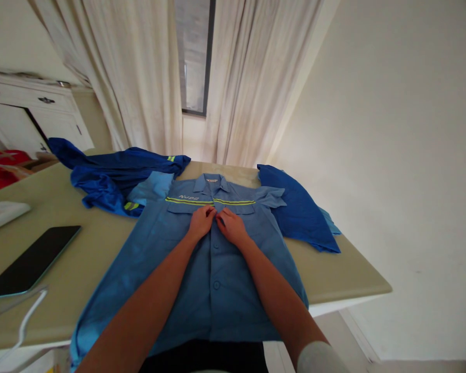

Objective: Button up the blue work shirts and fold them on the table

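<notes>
A blue short-sleeved work shirt (186,290) with yellow chest stripes lies face up, its collar at the far side and its hem at the near table edge. My left hand (201,224) pinches the front placket just below the stripes. Close beside it, my right hand (230,226) pinches the other side of the same placket, the fingertips almost meeting. Whatever button or buttonhole is between them is hidden by the fingers. Below the hands, a button (216,285) shows on the placket.
A darker blue garment (112,173) lies crumpled at the back left, and another blue garment (299,210) at the right. On the table (97,238) at left are a black tablet (33,261), a white device (3,215) and a white cable (25,321). Curtains (140,77) hang behind.
</notes>
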Available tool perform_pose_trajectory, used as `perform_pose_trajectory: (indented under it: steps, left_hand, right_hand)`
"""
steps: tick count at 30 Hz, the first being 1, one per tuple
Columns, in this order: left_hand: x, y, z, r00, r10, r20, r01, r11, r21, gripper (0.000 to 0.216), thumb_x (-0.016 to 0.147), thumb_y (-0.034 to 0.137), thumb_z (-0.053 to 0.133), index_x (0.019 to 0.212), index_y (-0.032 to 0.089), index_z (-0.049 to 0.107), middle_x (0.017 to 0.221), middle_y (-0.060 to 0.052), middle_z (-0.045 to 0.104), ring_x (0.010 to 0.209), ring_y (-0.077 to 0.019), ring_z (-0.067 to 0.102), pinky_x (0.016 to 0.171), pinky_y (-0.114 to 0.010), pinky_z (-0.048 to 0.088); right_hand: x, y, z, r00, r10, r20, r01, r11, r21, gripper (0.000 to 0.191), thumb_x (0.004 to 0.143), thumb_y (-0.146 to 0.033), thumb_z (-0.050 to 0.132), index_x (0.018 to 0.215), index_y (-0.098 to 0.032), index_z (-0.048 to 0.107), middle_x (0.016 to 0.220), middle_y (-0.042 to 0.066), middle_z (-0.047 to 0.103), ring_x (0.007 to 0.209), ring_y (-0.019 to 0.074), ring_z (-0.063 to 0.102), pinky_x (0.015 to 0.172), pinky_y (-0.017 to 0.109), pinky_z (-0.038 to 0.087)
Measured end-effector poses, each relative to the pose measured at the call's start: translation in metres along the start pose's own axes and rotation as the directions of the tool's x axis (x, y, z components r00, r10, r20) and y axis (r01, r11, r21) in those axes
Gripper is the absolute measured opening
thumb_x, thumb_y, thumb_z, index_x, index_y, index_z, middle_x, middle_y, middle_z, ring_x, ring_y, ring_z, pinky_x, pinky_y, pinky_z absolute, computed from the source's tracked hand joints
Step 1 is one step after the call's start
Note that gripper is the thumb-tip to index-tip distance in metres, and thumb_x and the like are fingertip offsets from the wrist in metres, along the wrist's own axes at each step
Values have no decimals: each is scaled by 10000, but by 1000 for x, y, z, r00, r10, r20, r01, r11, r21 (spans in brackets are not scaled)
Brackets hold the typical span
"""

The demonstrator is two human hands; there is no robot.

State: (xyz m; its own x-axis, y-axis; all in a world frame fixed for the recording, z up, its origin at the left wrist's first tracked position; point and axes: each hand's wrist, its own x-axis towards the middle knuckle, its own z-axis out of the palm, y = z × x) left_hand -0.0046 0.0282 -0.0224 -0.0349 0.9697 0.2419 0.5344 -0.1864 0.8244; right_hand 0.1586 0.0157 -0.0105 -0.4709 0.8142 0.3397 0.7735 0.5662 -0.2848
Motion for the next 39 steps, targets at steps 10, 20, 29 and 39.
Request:
perform_pose_trajectory:
  steps: [10,20,29,39]
  left_hand:
    - [11,-13,-1,994,57,98,-33,972,-234,257,911,215,549,1047,154,759,996,-77,799,888,-216,732,855,-351,582]
    - [-16,-8,2,934,218,284,-347,745,569,443,1033,300,428,1426,221,618,1553,-116,565,1497,-300,428,1205,-535,344]
    - [16,-6,-3,932,193,307,-347,720,601,398,1046,276,397,1347,221,652,1552,-107,556,1474,-293,439,1133,-500,405]
    - [-26,-4,-7,947,270,173,-315,882,351,415,1024,372,470,771,186,741,929,-92,726,906,-223,629,864,-361,452]
  right_hand:
    - [4,23,17,959,190,-209,-124,948,294,195,989,-370,677,897,-199,699,901,48,710,811,190,638,784,305,485]
    - [4,18,7,960,177,-217,-86,924,373,66,958,-253,666,973,-192,687,930,37,713,783,165,632,762,283,487]
    - [-5,-12,-28,957,-27,288,-8,993,120,162,824,-219,833,912,-199,698,839,7,688,762,160,605,673,256,388]
    - [-29,-6,-20,974,-80,213,34,977,210,78,853,-183,782,886,-186,711,838,14,683,715,141,588,673,247,395]
